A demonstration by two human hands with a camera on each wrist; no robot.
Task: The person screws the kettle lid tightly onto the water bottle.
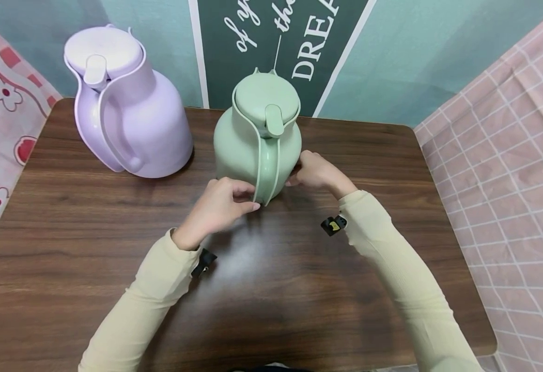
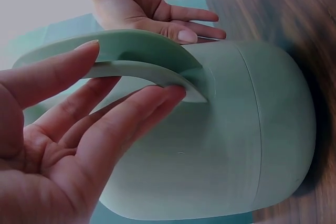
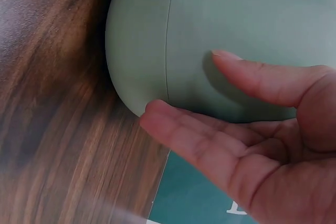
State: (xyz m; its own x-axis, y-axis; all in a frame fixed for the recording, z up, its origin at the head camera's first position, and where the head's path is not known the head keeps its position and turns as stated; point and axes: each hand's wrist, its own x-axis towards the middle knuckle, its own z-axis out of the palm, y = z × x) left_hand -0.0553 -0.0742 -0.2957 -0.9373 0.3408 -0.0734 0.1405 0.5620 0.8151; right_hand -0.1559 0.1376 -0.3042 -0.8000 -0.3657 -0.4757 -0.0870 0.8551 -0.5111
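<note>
A light green thermos jug [image 1: 257, 134] stands upright on the wooden table, its lid and thumb lever on top and its handle [image 1: 267, 165] facing me. Around the lower part of that handle, my left hand [image 1: 220, 204] bends its thumb and fingers; in the left wrist view, fingertips [image 2: 173, 94] meet the handle's edge. At the jug's right side is my right hand [image 1: 317, 171]. The right wrist view shows its fingers [image 3: 205, 140] nearly straight along the lower body [image 3: 220, 35], with the thumb apart from them, close to the jug's wall.
A lilac thermos jug [image 1: 152, 124] of similar shape stands at the back left of the wooden table [image 1: 271, 289]. Behind the table hangs a teal cloth with a dark lettered panel [image 1: 234, 62]. Pink checked cloth [image 1: 508, 170] borders the right side; flowered cloth [image 1: 6, 129] borders the left.
</note>
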